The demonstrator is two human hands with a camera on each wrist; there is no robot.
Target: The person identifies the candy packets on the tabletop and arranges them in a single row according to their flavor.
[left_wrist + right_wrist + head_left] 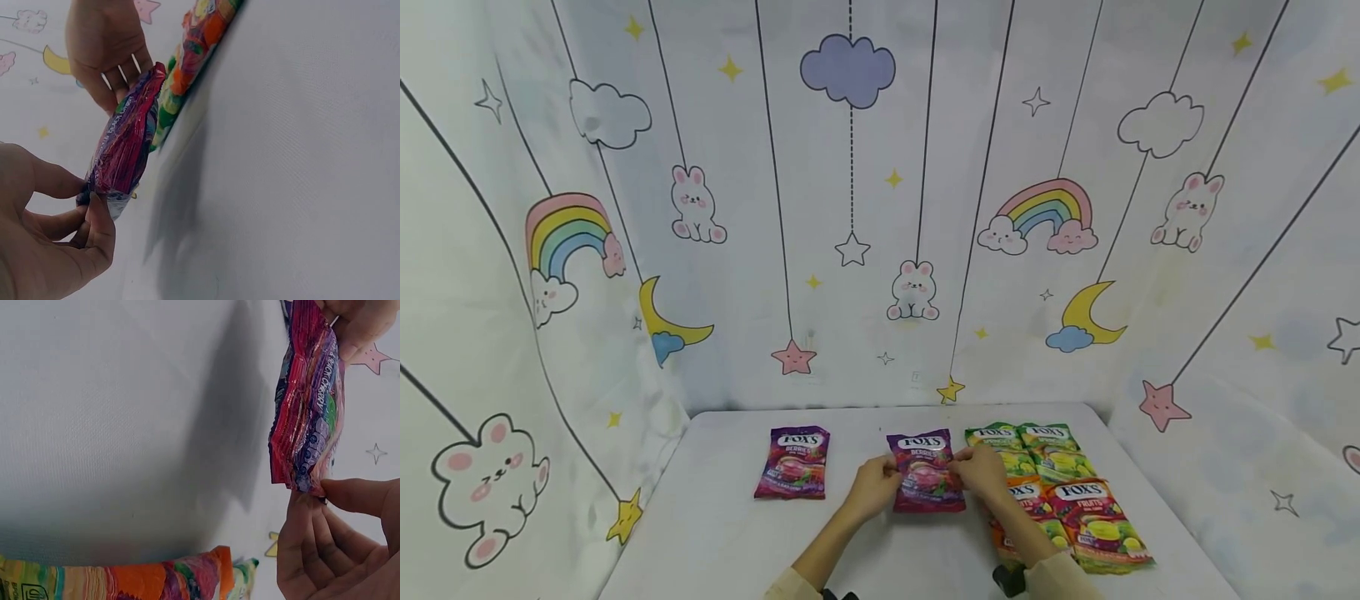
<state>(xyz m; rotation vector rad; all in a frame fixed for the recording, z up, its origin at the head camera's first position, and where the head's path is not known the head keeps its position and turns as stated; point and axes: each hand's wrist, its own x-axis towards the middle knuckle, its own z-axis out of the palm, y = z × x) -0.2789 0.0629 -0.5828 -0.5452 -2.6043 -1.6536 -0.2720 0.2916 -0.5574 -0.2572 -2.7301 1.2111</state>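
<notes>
A purple candy bag (927, 473) marked FOX'S Berries is held up between both hands over the middle of the white table. My left hand (874, 489) pinches its left edge between thumb and fingers. At the opposite edge, my right hand (981, 472) pinches the bag, thumb on one face. In the left wrist view the purple bag (125, 137) shows side-on, with its shadow cast on the tabletop. The right wrist view shows the bag's lower seam (287, 419) and the right hand (337, 544) gripping a corner.
Another purple Berries bag (793, 463) lies on the table (722, 542) to the left. On the right, two green bags (1054, 452) lie behind two orange-red Fruits bags (1101, 523), partly covered by my right forearm. A patterned curtain (865, 192) rises behind the table.
</notes>
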